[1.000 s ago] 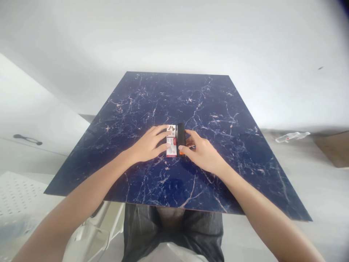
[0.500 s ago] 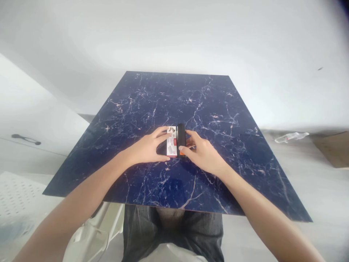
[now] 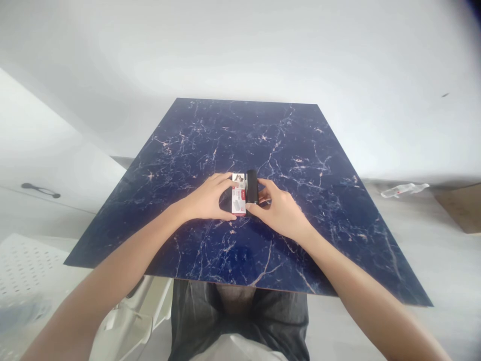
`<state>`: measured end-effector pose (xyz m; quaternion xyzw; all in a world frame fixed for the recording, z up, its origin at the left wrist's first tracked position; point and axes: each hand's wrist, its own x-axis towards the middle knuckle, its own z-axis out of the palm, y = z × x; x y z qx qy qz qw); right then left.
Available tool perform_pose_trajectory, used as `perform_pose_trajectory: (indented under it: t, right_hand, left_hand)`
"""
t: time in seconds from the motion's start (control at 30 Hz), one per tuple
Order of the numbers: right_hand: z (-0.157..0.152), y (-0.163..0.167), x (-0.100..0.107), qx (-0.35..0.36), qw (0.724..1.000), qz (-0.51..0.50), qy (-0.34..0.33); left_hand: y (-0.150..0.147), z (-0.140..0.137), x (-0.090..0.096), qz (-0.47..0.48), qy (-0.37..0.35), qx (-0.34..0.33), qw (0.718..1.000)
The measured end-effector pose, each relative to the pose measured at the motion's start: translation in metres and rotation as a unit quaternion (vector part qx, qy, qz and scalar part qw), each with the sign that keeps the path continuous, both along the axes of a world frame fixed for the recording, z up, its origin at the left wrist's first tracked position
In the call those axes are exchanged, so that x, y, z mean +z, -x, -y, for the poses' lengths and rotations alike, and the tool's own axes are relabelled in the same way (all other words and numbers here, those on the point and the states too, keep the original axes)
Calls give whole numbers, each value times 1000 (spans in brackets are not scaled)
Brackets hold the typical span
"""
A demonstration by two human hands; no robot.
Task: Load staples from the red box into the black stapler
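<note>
A small white and red box of staples [image 3: 238, 200] is near the middle of the blue marbled table [image 3: 240, 130]. My left hand [image 3: 208, 198] grips it from the left, thumb at its near end and fingers at its far end and on its top. Close against the box's right side is a black stapler [image 3: 252, 186], its long side parallel to the box. My right hand [image 3: 278, 208] holds the stapler from the right, with the thumb at its near end and the fingers along its right side. Those fingers are partly hidden.
White walls stand behind the table and to the left, where a dark handle [image 3: 40, 190] shows. A clear plastic bottle [image 3: 404, 190] and a cardboard box [image 3: 460, 206] lie on the floor at the right. A pale chair [image 3: 126, 321] stands at lower left, by my legs.
The stapler has turned a little in my right hand; the orange patch at its near end no longer shows. My left hand stays on the box. The whole view has shifted slightly.
</note>
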<state>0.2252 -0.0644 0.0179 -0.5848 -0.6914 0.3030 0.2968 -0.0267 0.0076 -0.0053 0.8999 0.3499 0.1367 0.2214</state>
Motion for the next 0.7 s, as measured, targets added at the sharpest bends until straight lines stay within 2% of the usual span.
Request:
perform_pose_trajectory:
  t: [0.2,0.33,0.5,0.7]
  right_hand:
    - [-2,-3,-1,-41,999,15,-5]
    - [-10,-18,1,-69,997,43,-7]
    - [-32,-55,4,-131,988,82,-10]
    - [-56,-119,5,-214,969,121,-8]
  left_hand:
    - [-7,-9,-7,-3,-27,-3,1000]
    - [-30,-21,-10,-3,-32,-7,999]
    - [-82,-52,-8,1,-42,-26,999]
    - [-165,-90,-12,28,-59,-81,995]
